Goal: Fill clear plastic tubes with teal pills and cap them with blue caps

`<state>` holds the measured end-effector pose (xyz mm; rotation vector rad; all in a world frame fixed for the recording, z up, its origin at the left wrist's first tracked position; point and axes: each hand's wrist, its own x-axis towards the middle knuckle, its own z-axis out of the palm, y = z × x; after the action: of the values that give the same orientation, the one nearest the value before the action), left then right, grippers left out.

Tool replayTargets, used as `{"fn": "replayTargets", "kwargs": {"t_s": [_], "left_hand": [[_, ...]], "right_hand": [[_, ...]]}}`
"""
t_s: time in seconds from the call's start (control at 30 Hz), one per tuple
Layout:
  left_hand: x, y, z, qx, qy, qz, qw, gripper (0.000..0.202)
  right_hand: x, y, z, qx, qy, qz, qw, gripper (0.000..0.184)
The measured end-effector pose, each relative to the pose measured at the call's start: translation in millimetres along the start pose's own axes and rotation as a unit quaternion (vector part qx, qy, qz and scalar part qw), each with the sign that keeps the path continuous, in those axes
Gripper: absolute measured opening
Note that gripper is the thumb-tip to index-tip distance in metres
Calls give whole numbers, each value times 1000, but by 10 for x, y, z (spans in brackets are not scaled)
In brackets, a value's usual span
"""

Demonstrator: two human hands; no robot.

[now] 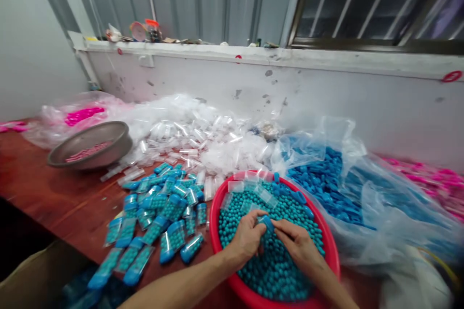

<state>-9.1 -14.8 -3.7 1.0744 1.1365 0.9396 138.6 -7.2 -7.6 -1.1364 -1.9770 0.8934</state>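
Both hands are over a red basin (214,222) of teal beads (279,270). Thumb and fingers of my left hand (248,235) close around a small container with a blue cap (267,223); most of its body is hidden. From the other side, my right hand (299,245) pinches at the edge of that cap with its fingertips. Clear empty tubes (266,196) and several loose blue caps (297,197) lie on the beads at the basin's far side. To the left is a pile of blue-capped clear containers filled with teal beads (155,229).
Behind the basin spreads a heap of clear tubes (188,130). A plastic bag of blue caps (326,178) lies to the right, with pink pieces (435,181) beyond. A brown bowl (123,141) holding pink beads stands on the red table (54,203) at left.
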Motion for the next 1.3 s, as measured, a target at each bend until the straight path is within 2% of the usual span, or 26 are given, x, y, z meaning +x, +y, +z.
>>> {"fn": "replayTargets", "kwargs": {"t_s": [0.07, 0.13, 0.27, 0.4, 0.43, 0.5, 0.57, 0.63, 0.67, 0.73, 0.8, 0.83, 0.9, 1.0, 1.1, 1.17, 1.23, 1.3], "left_hand": [[12, 2, -23, 4, 31, -1, 1000, 30], [19, 9, -58, -4, 28, -1, 1000, 29], [19, 42, -111, -31, -55, 7, 998, 33], [8, 56, -94, -14, -104, 14, 994, 35], [2, 50, -83, -4, -105, 16, 994, 34], [-12, 28, -59, 19, -100, 27, 994, 31], [-21, 4, -39, 32, -81, 48, 995, 29], [-27, -1, -26, 24, -51, 67, 996, 31], [-29, 8, -21, 13, -38, 73, 997, 34], [-33, 45, -14, -18, -26, 82, 996, 40], [-41, 89, -8, -42, -32, 93, 994, 42], [-45, 105, -4, -50, -39, 100, 993, 41], [-55, 119, 7, -49, -48, 112, 991, 36], [-66, 93, 35, -16, -21, 113, 993, 25], [-69, 44, 76, 14, 20, 102, 994, 20], [-78, 19, 94, 37, 22, 107, 993, 18], [-103, 16, 82, 86, 20, 119, 989, 16], [-151, 52, 11, 157, 16, 130, 979, 17]], "right_hand": [[30, 20, 20, 3, -4, -14, 1000, 26], [52, 16, -5, 26, -9, 3, 1000, 26], [73, -41, -164, 160, -27, 119, 980, 27], [112, -97, -195, 270, 96, 202, 937, 41], [121, -110, -170, 263, 121, 208, 934, 42], [124, -148, -107, 209, 140, 193, 948, 39], [95, -201, -47, 126, 118, 142, 975, 36], [41, -249, 2, 55, 62, 97, 992, 40], [10, -263, 24, 26, 31, 89, 995, 47], [-42, -270, 69, -22, -24, 99, 995, 74], [-67, -265, 114, -61, -44, 107, 991, 96], [-69, -267, 135, -76, -39, 99, 991, 96], [-60, -293, 171, -96, -6, 67, 993, 82], [-52, -364, 216, -116, 41, 18, 992, 64], [-80, -410, 276, -128, 68, 12, 989, 61], [-117, -414, 325, -136, 81, 32, 987, 62], [-156, -414, 362, -147, 62, 60, 985, 64], [-180, -426, 358, -155, 4, 77, 985, 69]]}}
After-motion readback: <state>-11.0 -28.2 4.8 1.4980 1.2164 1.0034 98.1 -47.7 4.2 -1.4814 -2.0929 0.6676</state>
